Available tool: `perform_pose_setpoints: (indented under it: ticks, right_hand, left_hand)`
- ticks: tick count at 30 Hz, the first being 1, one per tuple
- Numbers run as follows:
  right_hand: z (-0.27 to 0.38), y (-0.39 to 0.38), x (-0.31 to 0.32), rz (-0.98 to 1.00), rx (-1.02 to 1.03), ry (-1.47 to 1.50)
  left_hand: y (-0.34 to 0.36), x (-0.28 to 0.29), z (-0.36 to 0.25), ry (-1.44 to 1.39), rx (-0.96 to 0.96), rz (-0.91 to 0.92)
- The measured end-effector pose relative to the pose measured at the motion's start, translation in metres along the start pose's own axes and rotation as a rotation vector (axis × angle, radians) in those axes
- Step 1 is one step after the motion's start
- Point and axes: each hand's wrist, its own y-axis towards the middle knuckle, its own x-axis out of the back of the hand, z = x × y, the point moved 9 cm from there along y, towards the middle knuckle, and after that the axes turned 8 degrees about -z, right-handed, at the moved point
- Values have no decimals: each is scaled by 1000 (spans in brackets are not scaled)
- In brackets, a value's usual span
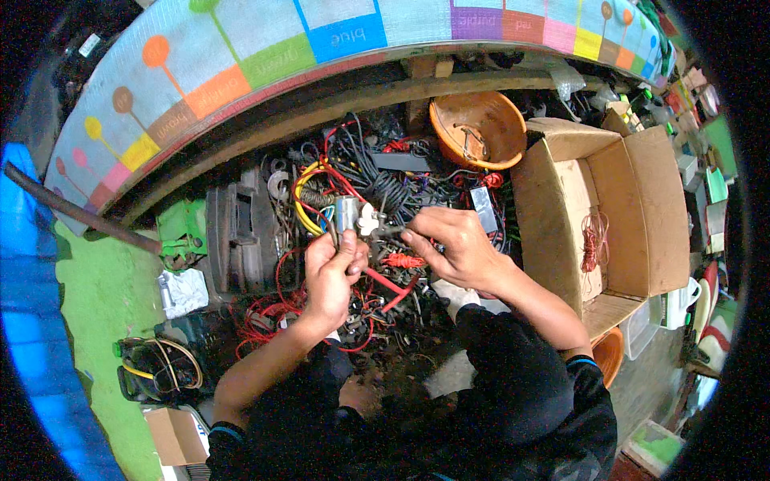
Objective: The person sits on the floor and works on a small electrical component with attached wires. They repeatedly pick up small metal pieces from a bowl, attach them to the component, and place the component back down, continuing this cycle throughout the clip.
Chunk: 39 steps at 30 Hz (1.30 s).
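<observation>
My left hand [330,276] is closed, its thumb against a silver metal cylinder [346,213] held upright. At the cylinder's right side sits a small white piece [368,220]. My right hand [457,244] is closed too, thumb and forefinger pinching a dark, thin piece [390,231] that reaches toward the white piece. Whether the two parts are joined, I cannot tell. Below my hands shows a red handle-like bar [385,280]; what it belongs to is unclear. Beneath lies a heap of black cables [377,170], yellow cable [301,196] and red wire [269,317].
An orange bowl [497,120] with small bits inside stands at the back. To the right, an open cardboard box [553,192] holds a copper-coloured wire bundle [593,240]. A dark plastic case [241,232] is on the left. A painted, curved board [273,60] spans the far side.
</observation>
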Motion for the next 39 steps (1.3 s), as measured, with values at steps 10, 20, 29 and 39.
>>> perform_pose_setpoints:
  ticks: [10, 20, 29, 39]
  right_hand:
    - [5, 0, 5, -155, 94, 78]
    - [-4, -11, 13, -293, -4, 183]
    - [-127, -21, 79, -389, -485, -244]
    - [-158, -34, 59, -450, -580, 38]
  left_hand:
    - [-4, -9, 12, 38, 108, 48]
    - [-5, -8, 22, -84, 111, 7]
    - [3, 21, 9, -281, 129, -62]
    - [2, 5, 21, -191, 194, -7]
